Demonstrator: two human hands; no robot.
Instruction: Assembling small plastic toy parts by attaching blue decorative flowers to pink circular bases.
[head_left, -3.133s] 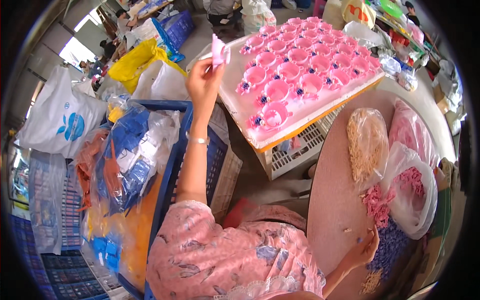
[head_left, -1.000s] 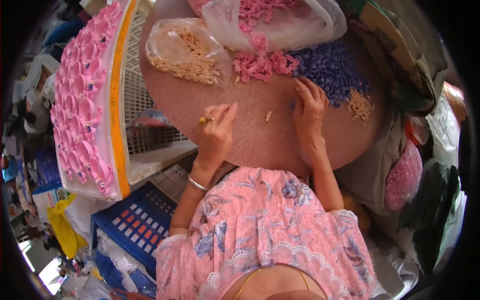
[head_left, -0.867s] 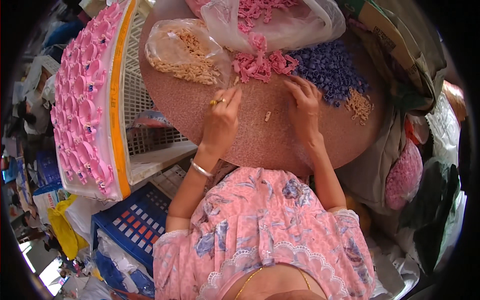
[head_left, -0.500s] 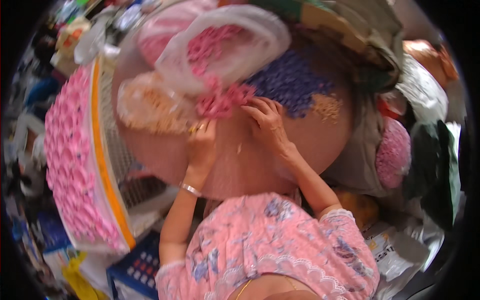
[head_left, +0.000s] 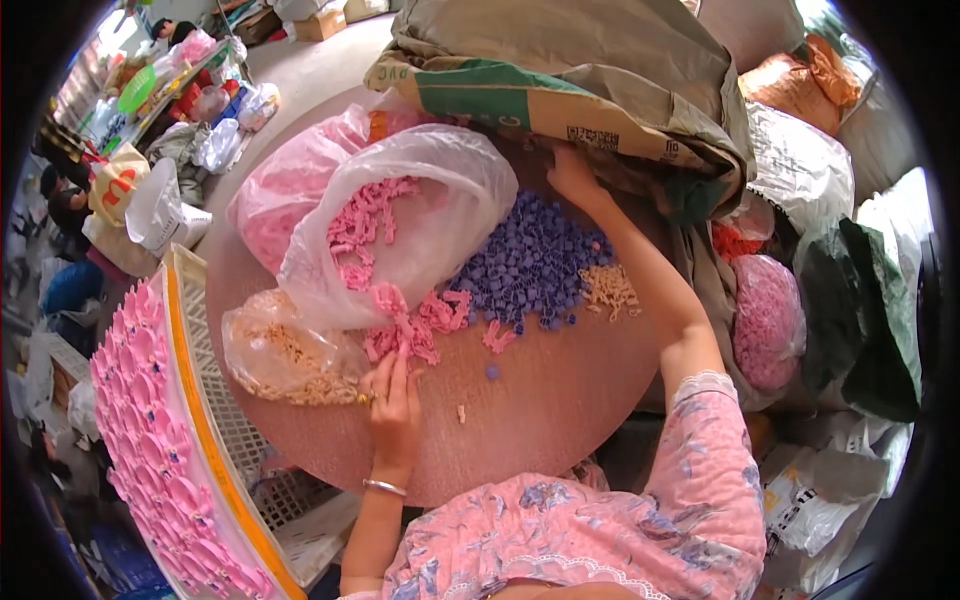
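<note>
My left hand (head_left: 393, 402) rests on the round brownish table (head_left: 540, 410), fingers stretched toward a small heap of pink plastic pieces (head_left: 436, 318); the fingertips touch the near pieces. My right hand (head_left: 573, 172) is at the far side, by the mouth of a large brown sack (head_left: 640, 60) with a green band; its fingers are partly hidden at the sack's edge. A translucent white bag (head_left: 450, 200) lies with its mouth toward me, pink pieces inside. Beside it spread small blue-purple plastic pieces (head_left: 535, 255) and a few beige ones (head_left: 610, 290).
A clear bag of beige pieces (head_left: 290, 345) lies at the table's left. A white crate (head_left: 240, 400) stands left of the table, beside a panel covered in pink pieces (head_left: 165, 440). A filled pink bag (head_left: 300, 180) sits behind. Right of the table hangs a bag of pink bits (head_left: 768, 320).
My right hand has left the pink heap and reached far to the brown sack. My left hand stays by the pink pieces. The head view has shifted, showing more of the far side.
</note>
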